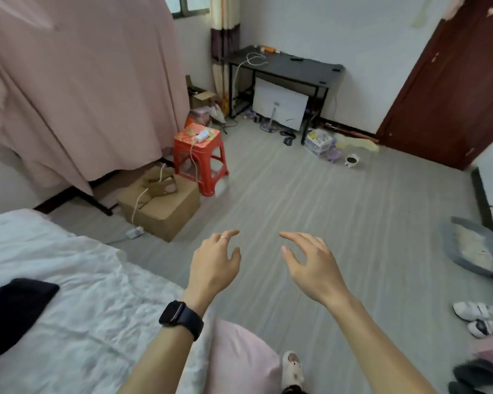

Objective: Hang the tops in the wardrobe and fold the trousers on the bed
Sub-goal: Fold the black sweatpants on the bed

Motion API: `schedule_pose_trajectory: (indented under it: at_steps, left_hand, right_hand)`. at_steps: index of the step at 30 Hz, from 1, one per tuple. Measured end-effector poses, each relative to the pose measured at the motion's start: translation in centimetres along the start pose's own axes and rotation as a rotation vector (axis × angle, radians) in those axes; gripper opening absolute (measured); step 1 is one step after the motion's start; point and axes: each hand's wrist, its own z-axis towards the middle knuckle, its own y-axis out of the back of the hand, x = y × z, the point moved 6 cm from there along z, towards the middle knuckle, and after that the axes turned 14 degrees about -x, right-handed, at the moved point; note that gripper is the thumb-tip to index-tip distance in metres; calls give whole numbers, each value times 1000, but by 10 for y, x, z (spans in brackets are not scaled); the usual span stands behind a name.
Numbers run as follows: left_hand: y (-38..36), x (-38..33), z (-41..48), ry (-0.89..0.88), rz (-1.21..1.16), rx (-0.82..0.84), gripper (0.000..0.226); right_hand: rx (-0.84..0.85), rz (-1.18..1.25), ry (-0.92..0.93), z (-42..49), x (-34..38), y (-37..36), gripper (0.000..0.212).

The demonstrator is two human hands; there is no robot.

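Home bedroom: bed (69, 280); covered clothes rack (83, 89); desk (282, 66).

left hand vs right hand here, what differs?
The left hand wears a thin ring; the right hand shows none. The left wrist carries a black watch; the right wrist is bare. The left hand is nearer the bed; the right is farther out over the floor. Shared: both are open, fingers loosely spread, holding nothing.

Grey striped floor (325, 194), white walls (353, 29); a dark worktop (296, 66) stands far by the window (194, 4), a red stool (208, 150) left, a brown door (453, 95) right.
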Motion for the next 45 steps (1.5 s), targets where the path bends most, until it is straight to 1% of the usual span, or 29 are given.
schedule_pose_trajectory:
  at_steps: [1, 6, 10, 13, 15, 17, 21, 26, 28, 30, 33, 34, 36, 38, 40, 43, 45]
  left_hand:
    - [5, 3, 6, 8, 14, -23, 47]
    - [35, 41, 61, 172, 116, -197, 47]
    - [32, 69, 110, 310, 165, -319, 45]
    - [22, 86, 147, 492, 102, -404, 45]
    - [18, 96, 172, 561, 97, -401, 45]
    - [18, 108, 189, 656, 116, -431, 45]
    - [33, 131, 195, 797, 157, -497, 44]
    - [68, 154, 155, 948, 227, -562, 45]
    - [98, 170, 126, 1039, 278, -620, 45]
    - [132, 198, 95, 1145, 322, -719, 45]
    - [168, 241, 70, 1241, 355, -817, 45]
    - [182, 270, 60, 1285, 362, -872, 45]
    - [202, 302, 52, 1324, 364, -921, 45]
    - [215, 329, 45, 1386, 357, -938, 45]
    - [227, 353, 43, 1449, 348, -938, 46]
    - [241, 383, 43, 1527, 324, -903, 46]
    - [257, 421, 43, 1573, 338, -901, 45]
  right_hand:
    - [11, 18, 13, 9, 3, -7, 30]
    - [127, 169, 187, 105, 34, -68, 32]
    - [241, 277, 337, 178, 47, -120, 33]
    - [395, 269, 472, 231, 51, -161, 34]
    - [430, 272, 540, 263, 59, -177, 36]
    - [509, 258, 612, 292, 70, -197, 37]
    - [571, 277, 721, 330, 109, -233, 38]
    - [682, 309, 815, 323, 163, -297, 36]
    - [756, 352, 887, 303, 205, -323, 37]
    - [863, 381, 987, 274, 257, -356, 37]
    - [922, 420, 1133, 237, 316, -399, 38]
    - [954, 438, 1188, 218, 346, -427, 38]
    - [1000, 432, 1223, 202, 382, -458, 39]
    - [1051, 424, 1287, 188, 413, -483, 41]
    - [1102, 411, 1307, 183, 441, -512, 42]
    - [1152, 406, 1305, 180, 478, -550, 41]
    - [1216, 394, 1303, 170, 509, -595, 41]
